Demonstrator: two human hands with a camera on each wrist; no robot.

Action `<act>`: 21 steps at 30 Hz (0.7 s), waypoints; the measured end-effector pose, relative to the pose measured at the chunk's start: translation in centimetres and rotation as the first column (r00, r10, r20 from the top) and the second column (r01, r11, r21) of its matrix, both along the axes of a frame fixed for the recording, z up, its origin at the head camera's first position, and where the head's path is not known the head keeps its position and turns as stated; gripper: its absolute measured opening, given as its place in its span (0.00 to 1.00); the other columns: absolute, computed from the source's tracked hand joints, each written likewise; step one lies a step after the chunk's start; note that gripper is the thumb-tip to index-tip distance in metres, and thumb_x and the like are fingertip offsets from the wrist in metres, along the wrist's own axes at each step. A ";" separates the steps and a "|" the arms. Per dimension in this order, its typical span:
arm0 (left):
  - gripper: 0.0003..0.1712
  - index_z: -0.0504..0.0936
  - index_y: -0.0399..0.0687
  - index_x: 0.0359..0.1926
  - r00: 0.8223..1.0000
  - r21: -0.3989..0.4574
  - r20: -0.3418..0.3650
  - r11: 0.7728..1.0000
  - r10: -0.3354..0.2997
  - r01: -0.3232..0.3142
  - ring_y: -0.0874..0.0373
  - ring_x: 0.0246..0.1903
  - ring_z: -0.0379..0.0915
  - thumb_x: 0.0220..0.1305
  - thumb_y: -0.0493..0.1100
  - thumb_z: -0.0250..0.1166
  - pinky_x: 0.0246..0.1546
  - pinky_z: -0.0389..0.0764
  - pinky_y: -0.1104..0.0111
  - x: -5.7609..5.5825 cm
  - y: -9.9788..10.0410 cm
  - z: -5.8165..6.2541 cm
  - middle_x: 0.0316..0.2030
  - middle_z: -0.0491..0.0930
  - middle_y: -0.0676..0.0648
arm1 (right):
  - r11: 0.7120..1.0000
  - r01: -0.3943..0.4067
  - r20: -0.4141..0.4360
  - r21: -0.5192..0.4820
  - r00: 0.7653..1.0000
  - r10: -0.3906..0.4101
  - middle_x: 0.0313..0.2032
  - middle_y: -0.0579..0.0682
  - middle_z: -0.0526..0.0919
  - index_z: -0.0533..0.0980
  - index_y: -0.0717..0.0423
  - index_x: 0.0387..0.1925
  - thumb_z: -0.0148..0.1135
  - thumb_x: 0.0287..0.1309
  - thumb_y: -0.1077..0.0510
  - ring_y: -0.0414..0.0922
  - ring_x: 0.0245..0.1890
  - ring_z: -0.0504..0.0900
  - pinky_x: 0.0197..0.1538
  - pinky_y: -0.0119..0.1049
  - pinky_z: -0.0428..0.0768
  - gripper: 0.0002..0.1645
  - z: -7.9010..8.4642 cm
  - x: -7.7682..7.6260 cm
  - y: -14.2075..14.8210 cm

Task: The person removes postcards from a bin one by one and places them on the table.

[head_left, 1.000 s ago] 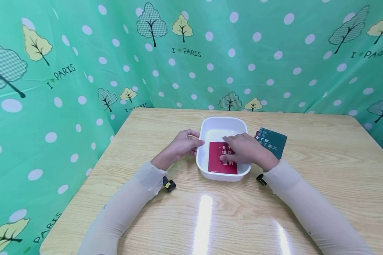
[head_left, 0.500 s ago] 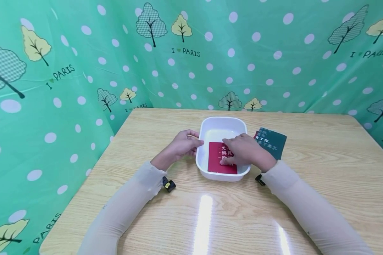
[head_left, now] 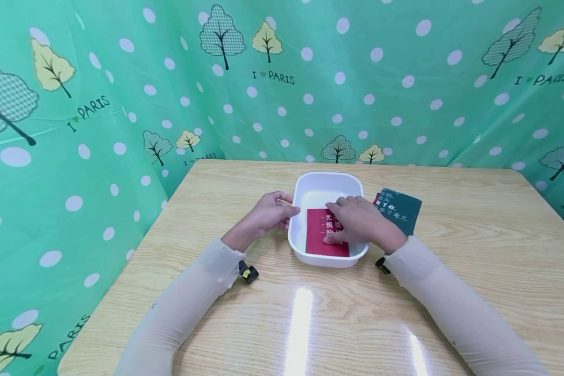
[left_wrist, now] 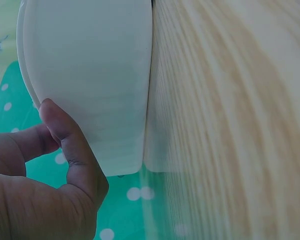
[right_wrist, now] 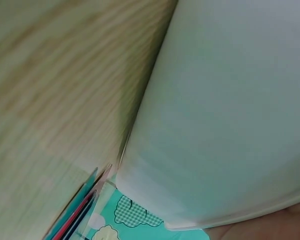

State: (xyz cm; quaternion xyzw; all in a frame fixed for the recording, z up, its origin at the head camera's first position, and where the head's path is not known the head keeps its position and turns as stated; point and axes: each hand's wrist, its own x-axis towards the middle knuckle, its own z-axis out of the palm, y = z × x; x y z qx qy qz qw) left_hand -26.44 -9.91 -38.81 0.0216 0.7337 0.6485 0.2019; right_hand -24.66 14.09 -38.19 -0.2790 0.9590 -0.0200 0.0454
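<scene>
A white plastic basin (head_left: 329, 180) stands on the wooden table in the head view. My left hand (head_left: 273, 213) holds its left rim, thumb on the edge and fingers outside; the left wrist view shows the thumb (left_wrist: 65, 125) against the wall. Inside the basin lies a small red notebook (head_left: 317, 237) with white characters. Over its right part is my right hand (head_left: 359, 222), bent fingers at the far edge and thumb on the cover. Whether it pinches the notebook is hidden. In the right wrist view the basin's side hides nearly all of that hand (right_wrist: 275, 225).
Right of the basin lies a loose stack of thin notebooks, a dark green notebook (head_left: 401, 209) on top and a red edge below. Several edges of the stack (right_wrist: 77, 210) show in the right wrist view. A green patterned curtain (head_left: 380, 83) hangs behind and at the left.
The right hand's fingers have drawn in and bent over the red notebook. Small print along the notebook's near edge no longer shows. My left hand and the basin stay put.
</scene>
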 end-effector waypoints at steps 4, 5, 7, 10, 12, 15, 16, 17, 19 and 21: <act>0.22 0.67 0.36 0.55 1.000 0.013 -0.001 1.000 0.007 -0.007 0.57 0.21 0.72 0.63 0.34 0.65 0.22 0.77 0.69 0.0 0.0 -0.1 0.35 0.77 0.38 | 0.999 -0.002 -0.013 -0.032 1.000 0.002 0.55 0.57 0.73 0.66 0.56 0.68 0.71 0.45 0.31 0.53 0.52 0.70 0.57 0.52 0.72 0.55 0.0 -0.1 0.1; 0.22 0.67 0.36 0.55 1.000 0.018 0.002 1.000 0.009 -0.009 0.57 0.21 0.72 0.62 0.34 0.65 0.22 0.77 0.69 -0.1 0.1 -0.1 0.34 0.77 0.39 | 0.999 -0.004 -0.015 -0.044 1.000 0.003 0.54 0.57 0.73 0.66 0.57 0.68 0.71 0.46 0.32 0.52 0.51 0.69 0.55 0.50 0.73 0.54 0.1 -0.1 0.1; 0.22 0.67 0.37 0.54 1.000 0.022 0.003 1.000 0.009 -0.009 0.57 0.21 0.73 0.62 0.33 0.65 0.21 0.77 0.69 0.0 0.1 -0.1 0.32 0.77 0.41 | 0.998 -0.004 -0.020 -0.070 1.000 0.002 0.52 0.56 0.73 0.67 0.58 0.67 0.71 0.47 0.33 0.51 0.49 0.69 0.52 0.47 0.75 0.52 0.1 -0.1 0.1; 0.21 0.67 0.37 0.54 1.000 0.025 0.005 1.000 0.009 -0.009 0.57 0.21 0.72 0.62 0.33 0.65 0.21 0.77 0.69 0.0 0.1 0.0 0.31 0.77 0.42 | 0.994 -0.005 -0.029 -0.111 1.000 0.002 0.50 0.55 0.73 0.69 0.59 0.65 0.71 0.49 0.35 0.50 0.47 0.69 0.49 0.44 0.77 0.48 0.2 -0.2 0.2; 0.21 0.67 0.37 0.53 1.000 0.023 0.003 1.000 0.005 -0.005 0.57 0.21 0.72 0.62 0.33 0.65 0.22 0.77 0.69 0.0 0.1 0.1 0.32 0.77 0.42 | 0.991 -0.007 -0.034 -0.133 0.999 0.002 0.50 0.55 0.73 0.70 0.59 0.64 0.71 0.51 0.37 0.49 0.46 0.69 0.47 0.43 0.78 0.46 0.3 -0.2 0.2; 0.20 0.68 0.37 0.53 1.000 0.019 0.002 1.000 0.004 -0.004 0.57 0.22 0.73 0.63 0.33 0.65 0.23 0.77 0.68 0.1 0.1 0.2 0.33 0.77 0.41 | 0.987 -0.013 -0.041 -0.159 0.999 0.006 0.49 0.54 0.73 0.72 0.59 0.62 0.71 0.52 0.39 0.49 0.47 0.69 0.45 0.41 0.79 0.43 0.4 -0.2 0.2; 0.20 0.68 0.37 0.53 1.000 0.017 0.000 1.000 0.002 -0.002 0.57 0.22 0.73 0.63 0.33 0.65 0.23 0.77 0.68 0.1 0.1 0.2 0.33 0.77 0.41 | 0.985 -0.015 -0.041 -0.170 0.999 0.009 0.50 0.55 0.73 0.72 0.59 0.62 0.71 0.52 0.40 0.49 0.47 0.68 0.45 0.41 0.79 0.42 0.5 -0.2 0.2; 0.20 0.68 0.37 0.53 1.000 0.015 0.000 1.000 0.003 -0.003 0.57 0.22 0.73 0.63 0.33 0.65 0.23 0.77 0.68 0.1 0.1 0.2 0.33 0.77 0.41 | 0.984 -0.014 -0.045 -0.177 0.999 0.006 0.49 0.54 0.73 0.72 0.59 0.62 0.71 0.52 0.41 0.49 0.47 0.68 0.45 0.40 0.79 0.41 0.5 -0.2 0.2; 0.20 0.68 0.37 0.53 1.000 0.014 -0.001 1.000 0.005 -0.005 0.57 0.22 0.72 0.62 0.33 0.65 0.23 0.77 0.68 0.1 0.1 0.2 0.32 0.77 0.42 | 0.982 -0.012 -0.058 -0.188 0.998 0.002 0.49 0.54 0.73 0.72 0.59 0.62 0.72 0.52 0.41 0.48 0.47 0.68 0.44 0.39 0.80 0.41 0.5 -0.2 0.2; 0.20 0.68 0.37 0.53 1.000 0.014 -0.002 1.000 0.009 -0.009 0.57 0.21 0.72 0.62 0.33 0.65 0.22 0.77 0.69 0.1 0.1 0.1 0.32 0.76 0.42 | 0.979 -0.014 -0.077 -0.205 0.997 -0.002 0.49 0.54 0.72 0.72 0.59 0.62 0.73 0.52 0.42 0.48 0.47 0.68 0.44 0.39 0.80 0.41 0.5 -0.3 0.2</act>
